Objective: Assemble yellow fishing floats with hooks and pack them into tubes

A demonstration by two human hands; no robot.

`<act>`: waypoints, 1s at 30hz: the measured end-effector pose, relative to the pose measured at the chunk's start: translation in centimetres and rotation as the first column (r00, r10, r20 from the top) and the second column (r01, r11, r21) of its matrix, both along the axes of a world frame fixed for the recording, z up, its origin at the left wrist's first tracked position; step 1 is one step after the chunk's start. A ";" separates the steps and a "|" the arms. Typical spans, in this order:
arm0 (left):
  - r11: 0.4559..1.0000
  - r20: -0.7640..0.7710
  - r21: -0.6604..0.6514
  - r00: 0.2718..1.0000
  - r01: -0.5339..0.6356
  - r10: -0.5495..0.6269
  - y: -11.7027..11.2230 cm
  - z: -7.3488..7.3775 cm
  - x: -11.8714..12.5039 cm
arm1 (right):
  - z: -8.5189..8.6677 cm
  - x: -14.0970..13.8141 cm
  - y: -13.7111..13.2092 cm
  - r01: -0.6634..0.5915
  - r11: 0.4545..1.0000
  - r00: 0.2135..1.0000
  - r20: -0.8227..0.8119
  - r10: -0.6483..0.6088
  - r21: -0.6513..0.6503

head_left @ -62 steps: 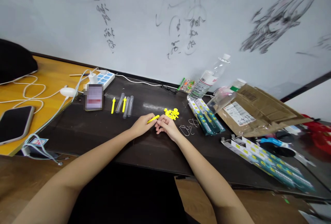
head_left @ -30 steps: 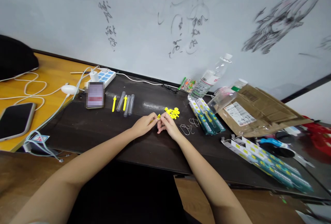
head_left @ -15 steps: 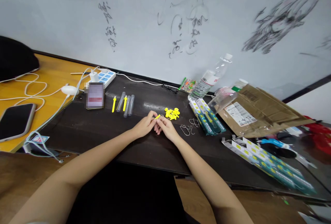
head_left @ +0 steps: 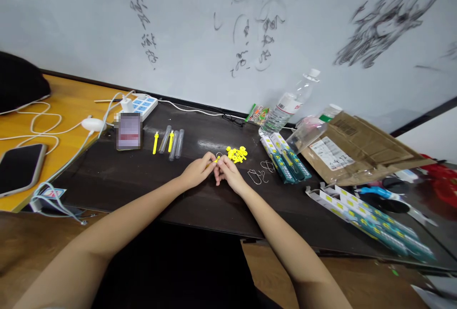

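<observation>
My left hand (head_left: 197, 171) and my right hand (head_left: 228, 172) meet over the dark table, fingertips pinched together. Between them is a small yellow plastic piece (head_left: 216, 160), gripped by the left fingers. A thin wire hook (head_left: 219, 154) shows at the right fingertips, its lower end hidden. Just behind the right hand lies a pile of small yellow plastic parts (head_left: 237, 154). Several bent metal hooks (head_left: 255, 176) rest to its right. Farther left are clear plastic tubes (head_left: 179, 144) and yellow sticks (head_left: 156, 143), one lying along the tubes.
Green-and-white boxes (head_left: 285, 159) lie to the right, more boxes (head_left: 367, 221) nearer the right edge. Behind them stand a water bottle (head_left: 285, 106) and a brown parcel bag (head_left: 357, 142). At left are a power strip (head_left: 144, 106), white cables and a phone (head_left: 21, 168).
Both hands stay together in nearly the same place. The fingers have shifted a little around the yellow piece, and the wire loop now stands up more visibly. The camera view has tilted slightly.
</observation>
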State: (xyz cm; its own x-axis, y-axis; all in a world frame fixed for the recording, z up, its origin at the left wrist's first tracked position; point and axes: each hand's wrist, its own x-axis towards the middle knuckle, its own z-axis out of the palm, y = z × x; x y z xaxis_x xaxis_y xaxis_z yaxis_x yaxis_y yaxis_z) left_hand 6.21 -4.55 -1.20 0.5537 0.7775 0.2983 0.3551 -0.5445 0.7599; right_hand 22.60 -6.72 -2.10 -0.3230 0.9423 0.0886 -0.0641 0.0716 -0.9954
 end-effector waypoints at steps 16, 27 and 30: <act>0.996 -0.039 0.029 0.996 -0.085 0.086 -0.3 0.1 0.1 | -0.1 -0.5 -0.2 0.033 0.998 0.999 -0.005 -0.033 0.050; 0.985 -0.138 0.101 0.979 -0.138 0.151 -0.6 0.0 0.3 | -1.4 -0.9 0.1 -0.008 0.999 1.000 -0.026 0.009 0.032; 0.987 -0.089 0.065 0.985 -0.144 0.149 -0.7 -0.1 0.5 | -1.4 -1.3 -0.1 0.013 0.998 0.999 -0.043 -0.010 0.061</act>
